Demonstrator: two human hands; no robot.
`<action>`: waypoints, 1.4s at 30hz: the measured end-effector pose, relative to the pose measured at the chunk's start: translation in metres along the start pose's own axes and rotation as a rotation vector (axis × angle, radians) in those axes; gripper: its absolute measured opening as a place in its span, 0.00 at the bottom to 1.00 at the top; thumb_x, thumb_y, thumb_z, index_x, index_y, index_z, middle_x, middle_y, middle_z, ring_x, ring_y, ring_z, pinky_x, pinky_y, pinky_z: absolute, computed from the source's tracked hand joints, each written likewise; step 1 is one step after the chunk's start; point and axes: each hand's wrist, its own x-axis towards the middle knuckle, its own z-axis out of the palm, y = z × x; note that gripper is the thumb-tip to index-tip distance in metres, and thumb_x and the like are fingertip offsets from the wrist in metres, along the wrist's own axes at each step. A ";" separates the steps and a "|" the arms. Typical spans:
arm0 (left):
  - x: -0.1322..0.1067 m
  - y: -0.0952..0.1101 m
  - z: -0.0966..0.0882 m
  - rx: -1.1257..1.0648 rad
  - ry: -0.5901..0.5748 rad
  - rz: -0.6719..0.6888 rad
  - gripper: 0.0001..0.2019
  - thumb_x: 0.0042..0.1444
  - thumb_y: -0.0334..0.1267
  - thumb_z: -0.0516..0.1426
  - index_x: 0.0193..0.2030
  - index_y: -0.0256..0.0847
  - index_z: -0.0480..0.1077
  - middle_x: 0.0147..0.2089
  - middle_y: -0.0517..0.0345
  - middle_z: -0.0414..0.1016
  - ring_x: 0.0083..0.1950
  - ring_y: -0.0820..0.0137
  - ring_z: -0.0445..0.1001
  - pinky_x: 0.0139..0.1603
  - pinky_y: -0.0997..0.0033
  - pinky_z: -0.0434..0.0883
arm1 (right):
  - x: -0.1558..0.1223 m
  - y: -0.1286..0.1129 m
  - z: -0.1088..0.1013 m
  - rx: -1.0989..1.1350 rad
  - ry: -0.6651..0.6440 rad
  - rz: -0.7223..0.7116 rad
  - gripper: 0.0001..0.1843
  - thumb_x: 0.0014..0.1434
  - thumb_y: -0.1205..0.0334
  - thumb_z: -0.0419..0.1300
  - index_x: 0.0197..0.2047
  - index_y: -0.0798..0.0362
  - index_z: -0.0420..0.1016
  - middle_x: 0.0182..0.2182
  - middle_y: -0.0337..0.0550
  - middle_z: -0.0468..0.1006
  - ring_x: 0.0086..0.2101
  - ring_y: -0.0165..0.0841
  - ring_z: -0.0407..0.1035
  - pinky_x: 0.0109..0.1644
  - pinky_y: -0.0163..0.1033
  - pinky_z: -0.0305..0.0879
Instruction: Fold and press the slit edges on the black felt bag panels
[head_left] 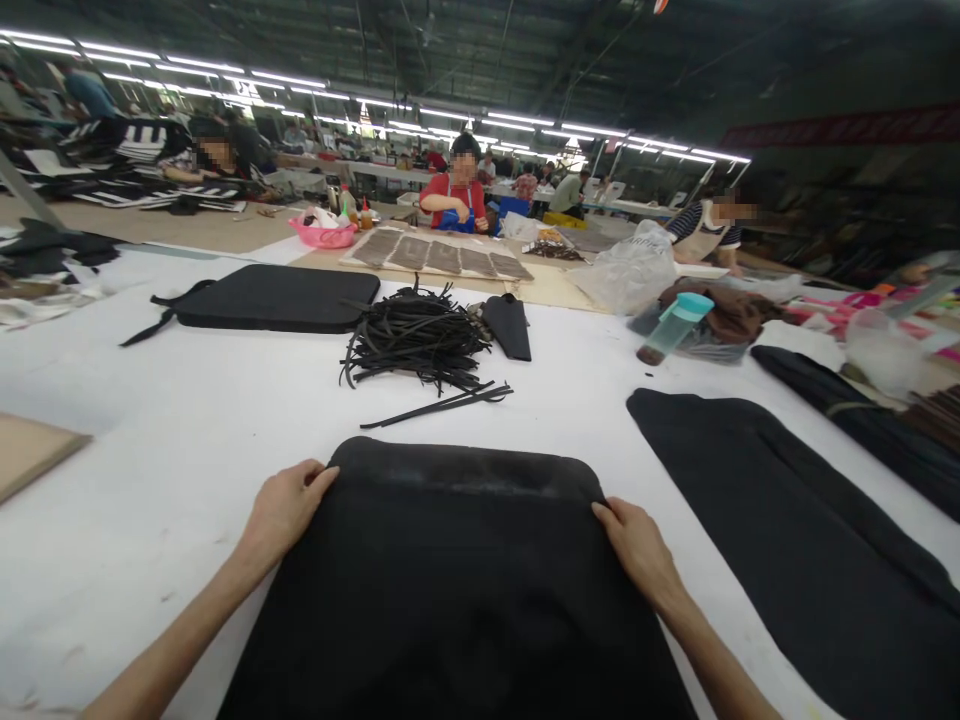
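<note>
A large black padded panel (465, 570) with rounded corners lies in front of me on the white tabletop (150, 480). My left hand (289, 505) pinches its left edge near the far corner. At the opposite edge, my right hand (636, 545) grips the panel with thumb and fingers. Beyond it are a pair of loose black straps (439, 405) and a heaped pile of similar straps (420, 335). A second black padded panel (277, 297) with ties at its left end lies farther back.
On the right lies a long black fabric piece (795, 520). A bottle with a turquoise lid (675, 328) rests near a clear plastic bag (634, 265). A small folded black piece (508, 325) sits beside the straps. Across the table a person in red (457, 195) works near a pink basket (322, 232).
</note>
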 end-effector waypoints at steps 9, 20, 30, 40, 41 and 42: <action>-0.048 0.038 0.056 0.434 -0.098 0.986 0.23 0.59 0.49 0.49 0.60 0.45 0.58 0.63 0.51 0.59 0.64 0.61 0.55 0.62 0.56 0.54 | -0.011 -0.010 0.013 -0.622 0.200 0.020 0.21 0.62 0.54 0.43 0.52 0.58 0.60 0.34 0.52 0.75 0.35 0.45 0.71 0.33 0.44 0.61; -0.100 0.021 0.089 0.422 -0.291 0.870 0.36 0.52 0.56 0.53 0.65 0.49 0.45 0.69 0.50 0.42 0.68 0.54 0.42 0.64 0.44 0.46 | -0.102 -0.037 0.067 -0.576 -0.167 -0.910 0.32 0.55 0.45 0.55 0.61 0.45 0.56 0.62 0.41 0.56 0.59 0.44 0.52 0.60 0.52 0.51; -0.133 -0.015 0.064 0.383 -0.433 0.963 0.45 0.46 0.62 0.55 0.66 0.51 0.38 0.69 0.48 0.39 0.67 0.47 0.41 0.62 0.37 0.46 | -0.129 0.000 0.064 -0.689 -0.086 -1.155 0.49 0.44 0.31 0.55 0.63 0.49 0.53 0.59 0.48 0.60 0.53 0.53 0.60 0.50 0.58 0.60; -0.146 -0.063 0.058 0.762 -0.293 0.843 0.49 0.38 0.26 0.63 0.64 0.58 0.45 0.69 0.55 0.44 0.67 0.46 0.40 0.61 0.32 0.40 | -0.147 0.025 0.065 -0.807 0.283 -1.367 0.25 0.52 0.60 0.56 0.55 0.46 0.66 0.55 0.44 0.68 0.55 0.50 0.56 0.60 0.61 0.40; -0.146 -0.071 0.057 0.785 -0.246 0.832 0.47 0.39 0.24 0.61 0.64 0.59 0.46 0.68 0.56 0.45 0.67 0.47 0.40 0.61 0.33 0.40 | -0.147 0.031 0.062 -0.807 0.306 -1.383 0.23 0.53 0.59 0.55 0.54 0.46 0.67 0.53 0.45 0.70 0.55 0.50 0.56 0.60 0.62 0.39; -0.146 -0.080 0.055 0.795 -0.197 0.818 0.45 0.40 0.24 0.61 0.63 0.59 0.48 0.68 0.56 0.47 0.67 0.47 0.41 0.62 0.35 0.42 | -0.147 0.036 0.058 -0.803 0.330 -1.393 0.21 0.54 0.57 0.54 0.52 0.46 0.69 0.50 0.46 0.72 0.56 0.50 0.56 0.60 0.62 0.39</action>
